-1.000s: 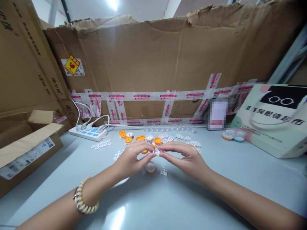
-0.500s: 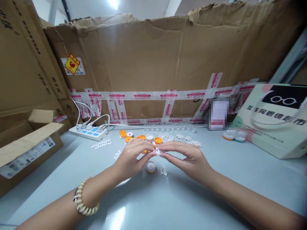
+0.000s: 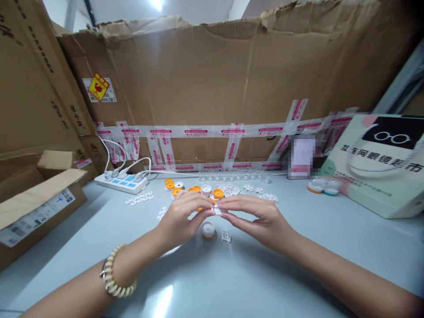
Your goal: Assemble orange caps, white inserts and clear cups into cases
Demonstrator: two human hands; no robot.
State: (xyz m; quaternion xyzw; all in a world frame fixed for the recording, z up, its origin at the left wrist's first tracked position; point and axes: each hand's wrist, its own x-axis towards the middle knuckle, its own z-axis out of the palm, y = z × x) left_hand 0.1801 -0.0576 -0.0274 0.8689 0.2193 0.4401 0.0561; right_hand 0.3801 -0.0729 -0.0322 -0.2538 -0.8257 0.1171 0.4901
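Cardboard [image 3: 198,79] stands behind my grey worktop [image 3: 245,282]; my left hand [image 3: 182,215] and right hand [image 3: 263,216] pinch 1 white piece [image 3: 217,211].

A ceiling light [image 3: 156,5] glows white above, glare streaks the tabletop [image 3: 215,287], shadows fall soft, a patch [image 3: 302,157] at right is pixelated

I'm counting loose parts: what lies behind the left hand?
Behind the left hand, orange pieces show above the knuckles and between thumb and fingers; small white pieces peek out beside it. Anything directly behind the palm is covered.
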